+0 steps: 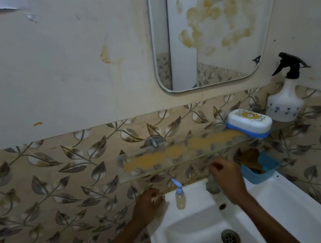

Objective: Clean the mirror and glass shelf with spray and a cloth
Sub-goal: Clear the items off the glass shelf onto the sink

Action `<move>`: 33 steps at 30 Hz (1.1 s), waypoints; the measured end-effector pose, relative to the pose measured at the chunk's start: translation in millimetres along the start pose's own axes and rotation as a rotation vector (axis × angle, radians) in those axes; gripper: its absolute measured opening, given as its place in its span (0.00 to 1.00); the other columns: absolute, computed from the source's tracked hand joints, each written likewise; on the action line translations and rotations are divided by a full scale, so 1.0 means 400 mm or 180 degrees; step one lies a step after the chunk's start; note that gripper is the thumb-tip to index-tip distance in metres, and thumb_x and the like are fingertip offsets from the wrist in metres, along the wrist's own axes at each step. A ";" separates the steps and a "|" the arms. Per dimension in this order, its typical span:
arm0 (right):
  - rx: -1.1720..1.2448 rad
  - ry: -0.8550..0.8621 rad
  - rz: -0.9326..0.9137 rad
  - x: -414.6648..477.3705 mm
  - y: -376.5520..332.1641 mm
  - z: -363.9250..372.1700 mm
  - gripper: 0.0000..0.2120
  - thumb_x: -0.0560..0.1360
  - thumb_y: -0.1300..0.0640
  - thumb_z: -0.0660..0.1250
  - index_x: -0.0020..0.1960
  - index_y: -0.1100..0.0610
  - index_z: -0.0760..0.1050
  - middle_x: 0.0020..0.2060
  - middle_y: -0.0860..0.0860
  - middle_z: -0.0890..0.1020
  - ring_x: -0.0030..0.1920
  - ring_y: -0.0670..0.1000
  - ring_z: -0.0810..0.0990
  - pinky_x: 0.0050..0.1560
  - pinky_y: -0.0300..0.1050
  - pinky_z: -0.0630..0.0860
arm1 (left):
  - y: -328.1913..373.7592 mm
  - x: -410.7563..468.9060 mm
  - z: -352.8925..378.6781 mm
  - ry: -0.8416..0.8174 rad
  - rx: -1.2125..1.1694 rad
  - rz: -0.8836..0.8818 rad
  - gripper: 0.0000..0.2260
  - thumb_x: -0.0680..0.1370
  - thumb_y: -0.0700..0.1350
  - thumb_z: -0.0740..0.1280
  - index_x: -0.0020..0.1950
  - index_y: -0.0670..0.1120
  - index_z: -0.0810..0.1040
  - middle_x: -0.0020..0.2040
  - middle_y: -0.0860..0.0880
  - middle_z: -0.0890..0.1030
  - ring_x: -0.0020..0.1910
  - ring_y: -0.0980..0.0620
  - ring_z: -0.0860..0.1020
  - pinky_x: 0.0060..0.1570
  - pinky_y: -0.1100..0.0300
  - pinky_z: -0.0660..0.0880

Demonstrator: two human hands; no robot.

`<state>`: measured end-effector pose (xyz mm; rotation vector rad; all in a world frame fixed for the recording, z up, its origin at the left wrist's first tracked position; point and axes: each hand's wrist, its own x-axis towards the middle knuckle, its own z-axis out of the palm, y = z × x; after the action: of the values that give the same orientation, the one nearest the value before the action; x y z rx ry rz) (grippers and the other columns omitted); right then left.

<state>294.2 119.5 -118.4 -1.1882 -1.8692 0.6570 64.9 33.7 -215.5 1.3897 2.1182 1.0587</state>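
Spray bottle (286,103): white, with black trigger head, stood upright at the far right end of the glass shelf (182,151), against the tiled wall; its long axis is vertical, the nozzle turned leftward toward the mirror (209,27). It is located above and to the right of both hands, the shelf edge lying between. The right hand (228,175) is judged the nearer, an upward and rightward reach being called for; the left hand (148,203) is well apart from the bottle. Glass shelf: long axis left to right, smeared with a yellow-orange film along its middle; a white-and-blue soap box (250,123) is seated on it just beside the bottle. Mirror: mounted above the shelf, blotched with yellowish stains. No cloth is made out with certainty. Right hand: curled closed at the tap (211,185), whether clamped on it cannot be told. Left hand: loosely closed, resting at the rear left corner of the sink (288,206), nothing clearly held. A small pump bottle (180,198) is stood between the hands; a blue basket (259,168) is hung below the shelf.
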 end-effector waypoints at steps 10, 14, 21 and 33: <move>-0.1690 0.0424 0.0383 0.275 0.030 -0.278 0.31 0.71 0.49 0.69 0.70 0.56 0.64 0.69 0.61 0.66 0.68 0.64 0.62 0.66 0.59 0.64 | 0.063 -0.001 -0.017 -0.0047 0.0082 -0.0004 0.19 0.76 0.51 0.57 0.49 0.37 0.79 0.50 0.37 0.82 0.51 0.40 0.78 0.51 0.50 0.73; -0.1101 -0.0128 0.0709 0.331 0.083 -0.294 0.37 0.67 0.48 0.72 0.72 0.53 0.60 0.68 0.62 0.68 0.65 0.66 0.67 0.62 0.63 0.70 | 0.064 0.002 -0.018 0.0000 0.0131 0.0001 0.15 0.78 0.48 0.59 0.53 0.38 0.79 0.54 0.38 0.81 0.53 0.41 0.78 0.53 0.51 0.73; -0.0538 0.0451 0.0618 0.274 0.043 -0.297 0.34 0.65 0.52 0.76 0.67 0.57 0.66 0.64 0.61 0.73 0.62 0.64 0.72 0.60 0.63 0.72 | 0.067 0.001 -0.027 0.0082 0.0161 0.0002 0.13 0.80 0.45 0.60 0.60 0.41 0.77 0.59 0.40 0.79 0.58 0.42 0.76 0.56 0.52 0.73; 0.1607 0.0068 0.1507 -0.230 0.010 -0.051 0.29 0.67 0.59 0.75 0.64 0.51 0.68 0.57 0.52 0.74 0.52 0.51 0.76 0.42 0.42 0.76 | 0.060 0.001 -0.057 0.0050 0.0088 -0.0003 0.12 0.79 0.41 0.60 0.59 0.39 0.77 0.56 0.38 0.80 0.55 0.41 0.78 0.54 0.54 0.72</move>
<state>334.6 38.0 -142.9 -1.2824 -1.2860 1.2810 63.9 30.9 -182.5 1.3975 2.1522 1.0470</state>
